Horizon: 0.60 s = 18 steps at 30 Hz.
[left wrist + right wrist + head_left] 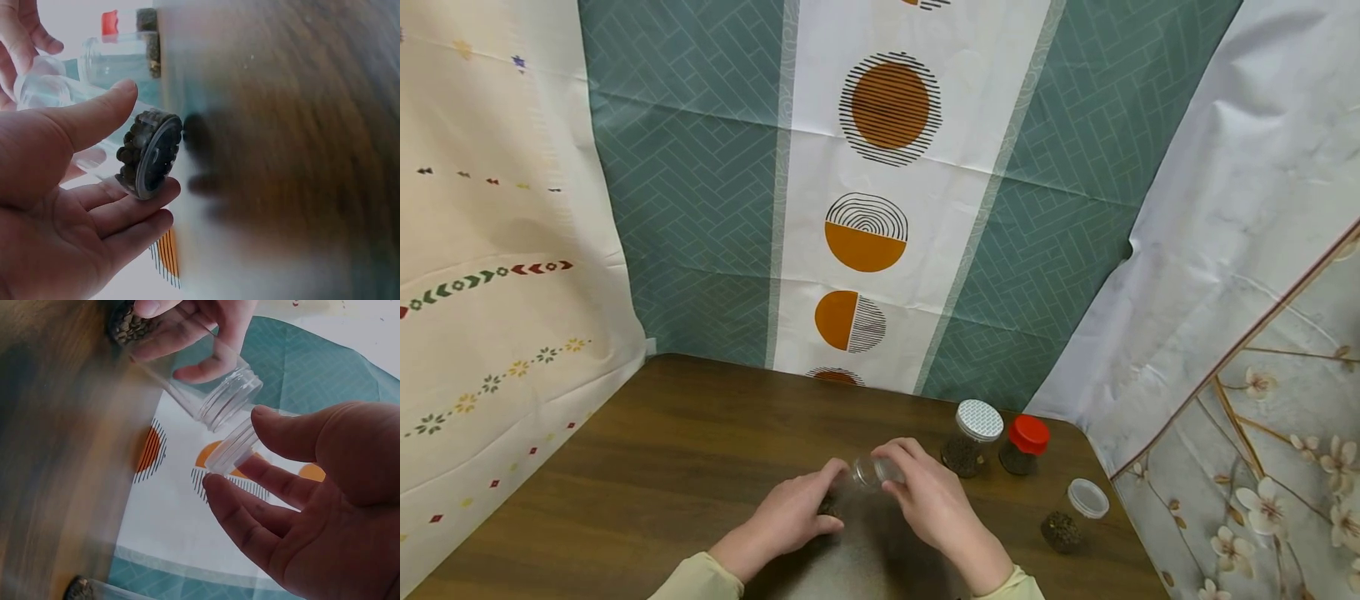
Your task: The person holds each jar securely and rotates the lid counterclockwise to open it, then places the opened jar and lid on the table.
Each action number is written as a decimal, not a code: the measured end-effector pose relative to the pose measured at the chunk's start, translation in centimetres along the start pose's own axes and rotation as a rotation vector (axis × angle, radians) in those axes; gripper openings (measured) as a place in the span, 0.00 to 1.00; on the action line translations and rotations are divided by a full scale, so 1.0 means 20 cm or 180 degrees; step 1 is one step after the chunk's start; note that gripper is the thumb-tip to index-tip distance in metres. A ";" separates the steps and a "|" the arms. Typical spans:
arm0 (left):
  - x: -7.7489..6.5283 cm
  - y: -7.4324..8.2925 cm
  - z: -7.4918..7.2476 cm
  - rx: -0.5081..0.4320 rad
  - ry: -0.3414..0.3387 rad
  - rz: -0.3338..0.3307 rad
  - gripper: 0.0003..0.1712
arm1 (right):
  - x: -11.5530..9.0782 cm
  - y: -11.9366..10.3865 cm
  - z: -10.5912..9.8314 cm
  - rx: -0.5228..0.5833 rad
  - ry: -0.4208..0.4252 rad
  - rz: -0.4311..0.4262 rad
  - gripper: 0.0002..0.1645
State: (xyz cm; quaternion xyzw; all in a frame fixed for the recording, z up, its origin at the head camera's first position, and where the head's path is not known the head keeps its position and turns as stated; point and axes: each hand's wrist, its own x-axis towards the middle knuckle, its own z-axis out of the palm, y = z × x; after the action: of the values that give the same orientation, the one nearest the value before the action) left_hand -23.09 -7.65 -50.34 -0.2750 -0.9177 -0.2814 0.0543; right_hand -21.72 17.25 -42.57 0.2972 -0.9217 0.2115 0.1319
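Note:
My left hand [793,508] grips a clear jar [228,400] by its body, thumb on one side and fingers on the other. Brown, bean-like pieces [130,150] lie in the jar's bottom, which sits just above or on the table; which one is hard to tell. The jar leans with its threaded mouth toward my right hand [928,496]. Between thumb and fingertips, that hand pinches a clear round lid [232,449]. The lid is off the threads, tilted and very close to the jar's rim.
At the right of the wooden table [700,433] stand a white-lidded jar [964,450], a red-lidded jar [1027,435] and a clear-lidded jar [1063,530], each with dark contents. Patterned cloths [700,167] hang behind and at both sides.

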 end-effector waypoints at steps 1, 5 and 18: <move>0.00 0.00 0.00 -0.0030 0.0001 -0.0030 0.41 | 0.00 0.00 0.00 -0.0005 0.0006 0.0000 0.25; -0.01 -0.02 -0.03 -0.0182 0.0009 -0.0195 0.40 | 0.00 -0.01 0.00 -0.0048 0.0060 -0.0028 0.25; -0.02 -0.10 -0.10 -0.0201 0.0072 -0.0420 0.39 | 0.01 -0.01 0.02 -0.0276 0.0042 -0.0120 0.28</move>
State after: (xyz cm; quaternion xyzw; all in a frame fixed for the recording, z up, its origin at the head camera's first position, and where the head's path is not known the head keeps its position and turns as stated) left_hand -23.99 -10.35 -49.75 -0.2124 -0.9238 -0.3163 0.0373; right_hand -21.76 16.90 -42.82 0.3072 -0.9233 0.1707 0.1548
